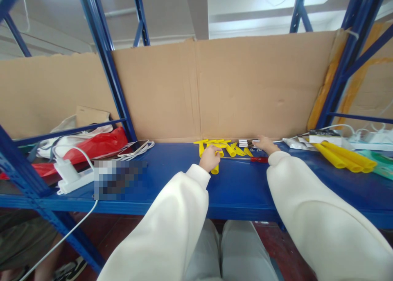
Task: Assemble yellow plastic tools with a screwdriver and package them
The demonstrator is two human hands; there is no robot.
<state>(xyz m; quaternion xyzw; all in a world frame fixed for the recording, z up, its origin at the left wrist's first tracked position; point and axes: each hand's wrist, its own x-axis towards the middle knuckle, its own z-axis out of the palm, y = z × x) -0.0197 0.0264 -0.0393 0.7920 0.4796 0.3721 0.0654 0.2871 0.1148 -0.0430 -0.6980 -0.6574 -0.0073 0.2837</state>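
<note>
Grasping yellow tube [215, 170] mid-frame with left hand [210, 158]; cannot tell grip of right hand [266, 144]. Seemingly picking up; likely needing steady lift next.

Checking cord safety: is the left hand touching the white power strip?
No, the left hand is at the yellow pieces, apart from the power strip.
</note>
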